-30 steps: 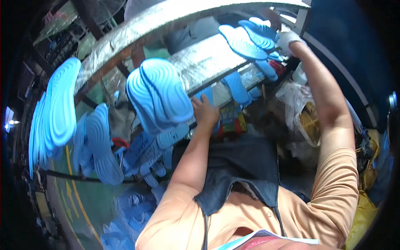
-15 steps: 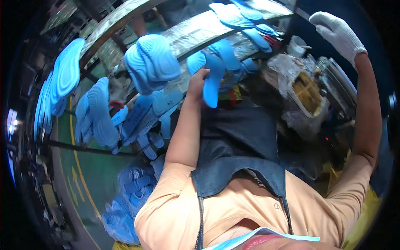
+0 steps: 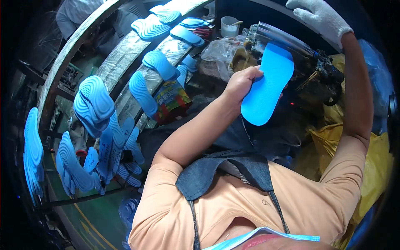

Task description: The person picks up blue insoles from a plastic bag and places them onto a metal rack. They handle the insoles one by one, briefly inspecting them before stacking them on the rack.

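My bare left hand [image 3: 243, 85] grips a flat blue insole [image 3: 268, 83] along one edge, thumb on top, with its smooth face up. The insole's upper end overlaps a shiny metal roller [image 3: 287, 38] in the view; I cannot tell if they touch. High at the right, my right hand [image 3: 318, 17] in a white knit glove is raised with its thumb and fingers apart. Nothing shows in it, though the fingertips are near the picture's edge. Two single blue insoles, one of them [image 3: 142, 93] curved, lie on the bench left of my left hand.
Stacked blue insoles [image 3: 95, 104] stand along the wooden bench [image 3: 121, 58] at left. Behind my left hand are crumpled clear plastic [image 3: 221, 52] and a white cup [image 3: 229, 27] with a stick. Yellow plastic sheeting [image 3: 333, 143] hangs at right. A person [image 3: 77, 16] is at the far left.
My left hand has carried the insole rightward from the bench to beside the roller. My gloved right hand stays raised. The view has swung to the right.
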`<state>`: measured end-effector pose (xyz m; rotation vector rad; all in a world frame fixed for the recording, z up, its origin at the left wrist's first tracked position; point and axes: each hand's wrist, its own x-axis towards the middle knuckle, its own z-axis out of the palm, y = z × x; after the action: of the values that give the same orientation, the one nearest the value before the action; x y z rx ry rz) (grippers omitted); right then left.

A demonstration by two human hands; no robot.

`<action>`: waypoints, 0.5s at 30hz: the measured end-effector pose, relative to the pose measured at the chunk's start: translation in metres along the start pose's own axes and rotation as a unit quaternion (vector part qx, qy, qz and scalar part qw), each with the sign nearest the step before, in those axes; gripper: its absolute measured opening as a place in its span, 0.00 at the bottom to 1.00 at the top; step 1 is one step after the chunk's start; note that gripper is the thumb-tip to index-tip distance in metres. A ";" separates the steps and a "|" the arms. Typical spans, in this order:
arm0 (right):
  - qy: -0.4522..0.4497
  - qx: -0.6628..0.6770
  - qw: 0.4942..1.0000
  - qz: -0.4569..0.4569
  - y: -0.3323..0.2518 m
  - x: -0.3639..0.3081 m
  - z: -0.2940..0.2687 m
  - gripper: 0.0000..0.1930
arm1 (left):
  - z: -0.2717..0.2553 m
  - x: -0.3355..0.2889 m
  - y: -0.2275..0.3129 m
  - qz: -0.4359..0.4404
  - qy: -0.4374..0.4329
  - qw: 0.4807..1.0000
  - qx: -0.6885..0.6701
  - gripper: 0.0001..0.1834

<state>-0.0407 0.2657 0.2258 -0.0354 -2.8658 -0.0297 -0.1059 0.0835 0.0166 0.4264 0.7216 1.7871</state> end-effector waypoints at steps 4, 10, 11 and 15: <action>-0.025 0.022 0.997 -0.064 0.061 0.027 0.051 0.13 | -0.018 0.003 -0.008 0.002 0.100 0.995 -0.019 0.25; -0.172 0.197 0.965 0.007 0.087 0.044 0.082 0.08 | -0.167 0.006 0.005 0.224 0.280 0.775 0.520 0.22; -0.206 0.268 0.940 0.047 0.104 0.046 0.089 0.10 | -0.189 0.005 0.016 0.267 0.310 0.671 0.619 0.24; -0.309 0.294 0.899 0.103 0.103 0.064 0.088 0.16 | -0.248 -0.018 0.055 0.148 0.507 0.441 0.726 0.35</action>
<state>-0.1238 0.3725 0.1603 -0.2714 -3.3229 1.0654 -0.2903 -0.0099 -0.1318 0.4945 3.2673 0.9933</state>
